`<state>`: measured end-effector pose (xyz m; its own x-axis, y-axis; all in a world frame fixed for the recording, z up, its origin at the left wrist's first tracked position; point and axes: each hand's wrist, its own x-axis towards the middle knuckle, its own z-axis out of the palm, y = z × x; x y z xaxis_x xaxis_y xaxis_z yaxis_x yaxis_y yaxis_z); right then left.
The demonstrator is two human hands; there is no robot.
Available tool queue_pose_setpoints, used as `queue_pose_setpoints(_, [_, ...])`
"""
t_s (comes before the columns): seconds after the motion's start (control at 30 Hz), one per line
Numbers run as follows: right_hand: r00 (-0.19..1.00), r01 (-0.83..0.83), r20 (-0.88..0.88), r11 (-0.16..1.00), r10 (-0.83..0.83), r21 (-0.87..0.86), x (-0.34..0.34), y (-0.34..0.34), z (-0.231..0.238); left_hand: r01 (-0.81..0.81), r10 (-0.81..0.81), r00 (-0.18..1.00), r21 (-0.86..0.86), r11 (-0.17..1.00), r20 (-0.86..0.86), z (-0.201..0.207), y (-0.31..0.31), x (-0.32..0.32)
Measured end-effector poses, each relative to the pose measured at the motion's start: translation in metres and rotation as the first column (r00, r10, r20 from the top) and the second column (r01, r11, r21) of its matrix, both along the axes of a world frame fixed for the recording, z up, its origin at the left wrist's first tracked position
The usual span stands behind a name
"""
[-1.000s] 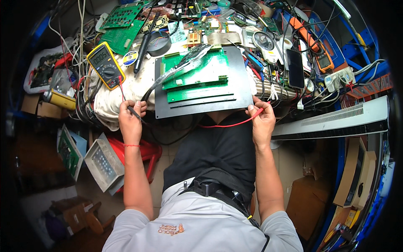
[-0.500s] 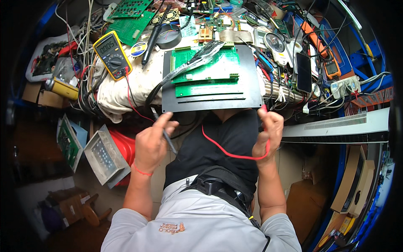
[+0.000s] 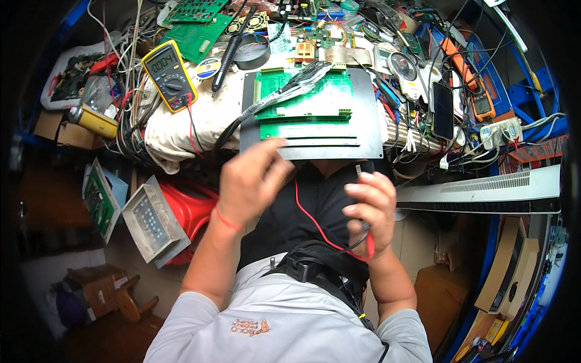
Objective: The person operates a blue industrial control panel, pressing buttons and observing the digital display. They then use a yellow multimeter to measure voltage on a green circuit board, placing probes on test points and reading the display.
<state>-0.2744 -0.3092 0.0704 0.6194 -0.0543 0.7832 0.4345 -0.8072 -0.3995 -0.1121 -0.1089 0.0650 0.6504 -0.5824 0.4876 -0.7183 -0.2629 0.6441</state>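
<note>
Left hand [image 3: 251, 181] raised just below the dark metal plate [image 3: 311, 145], fingers [image 3: 275, 151] loosely curled, blurred, impossible to tell whether anything sits in them. Right hand [image 3: 368, 212] closed around a dark test probe [image 3: 361, 172], red lead [image 3: 318, 227] looping down across the black lap. Up on the cluttered worktop [image 3: 175, 130], green circuit boards [image 3: 302, 103] lying on that plate, yellow multimeter [image 3: 169, 75] off to the left on a white cloth.
</note>
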Motion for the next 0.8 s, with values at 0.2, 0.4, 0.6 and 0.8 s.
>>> queue_pose_setpoints(0.2, [0.998, 0.046, -0.051, 0.976, -0.036, 0.211, -0.009, -0.012, -0.016, -0.386, 0.366, 0.923, 0.285, 0.877, 0.121, -0.036, 0.020, 0.083])
queue_pose_setpoints(0.4, [0.994, 0.039, -0.113, 0.972, -0.013, 0.233, -0.017, -0.012, -0.026, -0.422, 0.399, 0.901, 0.129, 0.897, 0.173, -0.037, 0.020, 0.111])
queue_pose_setpoints(0.6, [0.985, 0.019, -0.172, 0.960, 0.031, 0.280, -0.018, -0.011, -0.032, -0.423, 0.422, 0.899, -0.017, 0.906, 0.117, -0.017, 0.002, 0.168])
queue_pose_setpoints(0.8, [0.970, 0.029, -0.236, 0.947, 0.051, 0.320, -0.015, -0.008, -0.039, -0.490, 0.487, 0.867, 0.001, 0.872, 0.109, -0.018, -0.016, 0.204])
